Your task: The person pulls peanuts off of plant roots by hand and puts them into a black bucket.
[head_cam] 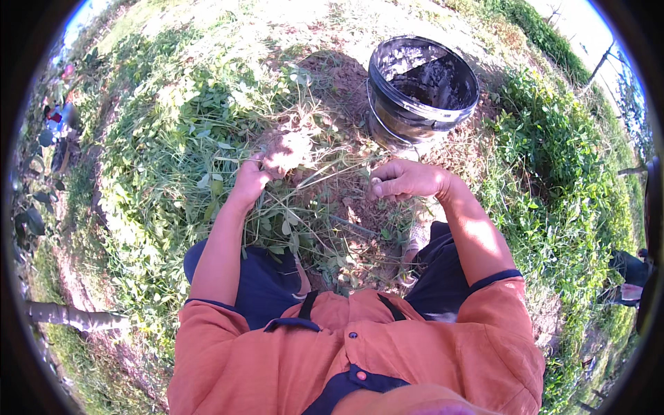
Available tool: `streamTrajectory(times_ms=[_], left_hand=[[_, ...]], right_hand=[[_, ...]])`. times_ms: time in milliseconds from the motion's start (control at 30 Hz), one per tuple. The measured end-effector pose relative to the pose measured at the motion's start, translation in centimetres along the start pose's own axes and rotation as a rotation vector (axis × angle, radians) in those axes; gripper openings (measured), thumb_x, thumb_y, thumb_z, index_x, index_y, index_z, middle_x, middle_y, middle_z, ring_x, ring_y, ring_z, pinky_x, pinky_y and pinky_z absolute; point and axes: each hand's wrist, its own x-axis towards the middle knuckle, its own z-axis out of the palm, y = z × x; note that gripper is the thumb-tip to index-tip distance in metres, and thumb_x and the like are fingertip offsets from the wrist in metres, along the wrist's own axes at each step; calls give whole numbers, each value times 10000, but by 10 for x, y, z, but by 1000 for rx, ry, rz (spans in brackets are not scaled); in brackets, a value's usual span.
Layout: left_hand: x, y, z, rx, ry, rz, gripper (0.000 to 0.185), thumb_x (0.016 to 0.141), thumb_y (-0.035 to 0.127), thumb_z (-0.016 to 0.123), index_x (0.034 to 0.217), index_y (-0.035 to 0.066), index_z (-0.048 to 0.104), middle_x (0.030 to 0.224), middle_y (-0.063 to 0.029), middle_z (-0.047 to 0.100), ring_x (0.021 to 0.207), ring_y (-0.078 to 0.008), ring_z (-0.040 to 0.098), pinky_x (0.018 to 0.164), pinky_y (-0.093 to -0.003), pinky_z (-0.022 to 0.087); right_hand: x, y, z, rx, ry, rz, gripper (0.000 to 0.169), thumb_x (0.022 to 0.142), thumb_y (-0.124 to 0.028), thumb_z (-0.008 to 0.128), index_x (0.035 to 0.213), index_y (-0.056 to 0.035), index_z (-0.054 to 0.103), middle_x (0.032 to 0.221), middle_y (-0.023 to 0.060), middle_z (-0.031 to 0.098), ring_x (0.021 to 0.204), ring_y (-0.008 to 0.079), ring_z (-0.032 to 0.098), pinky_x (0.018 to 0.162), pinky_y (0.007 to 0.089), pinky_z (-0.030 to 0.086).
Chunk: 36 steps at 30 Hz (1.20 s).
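My left hand [251, 180] grips the base of an uprooted leafy plant, where a soil-covered root clump [287, 151] shows in bright sun. The plant's green stems [290, 218] spread down and right, between my knees. To the right, my right hand [397, 180] is closed with its fingertips around a small pale object [375, 182], perhaps a pod or a clod; it is too small to tell. Just beyond that hand, a black plastic bucket [386, 116] with a wire handle stands on the soil. Its inner wall is smeared with pale dirt, and its bottom lies in shadow.
Low leafy plants [544, 140] grow on the right, and a heap of green foliage [192, 119] lies on the left. Bare reddish soil [337, 78] shows beyond the roots. A tree trunk [78, 316] stands at the lower left. Parts of other people appear near both rims.
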Motion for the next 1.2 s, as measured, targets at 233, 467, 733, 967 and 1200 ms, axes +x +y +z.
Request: streamTrajectory(times_ms=[233,467,733,967,1200], left_hand=[[5,8,7,-62,-144,4,449,726,-144,527,1147,-10,605,1011,-61,673,921,-149,629,818,-290,489],[-9,11,3,-43,-58,6,324,778,-37,648,1100,-11,633,1004,-50,672,884,-137,600,814,-297,451],[-9,9,11,-30,-145,-9,345,767,-42,593,1110,-22,625,994,-48,664,888,-139,610,816,-285,463],[-7,3,20,-57,-119,-65,266,721,-42,534,958,-92,644,907,-95,658,805,-151,624,776,-268,486],[-9,6,17,42,-159,-51,295,708,-29,521,965,-117,636,903,-130,662,818,-172,643,780,-279,510]], right_hand=[[-7,41,-123,955,1311,-418,382,959,-273,555,1233,-9,530,1056,88,612,1001,169,577,982,337,451],[61,33,-13,83,609,-222,230,905,-208,598,1039,-31,657,842,-11,630,714,72,552,672,242,436],[92,20,52,-192,629,-275,462,849,-374,700,1154,-33,636,922,67,671,838,142,604,778,297,482],[101,31,57,-268,531,-215,436,903,-380,632,1198,-60,620,1015,77,692,922,189,626,848,342,487],[88,19,79,67,497,-217,420,936,-386,576,1170,-40,620,1057,146,661,970,235,617,883,361,466]])
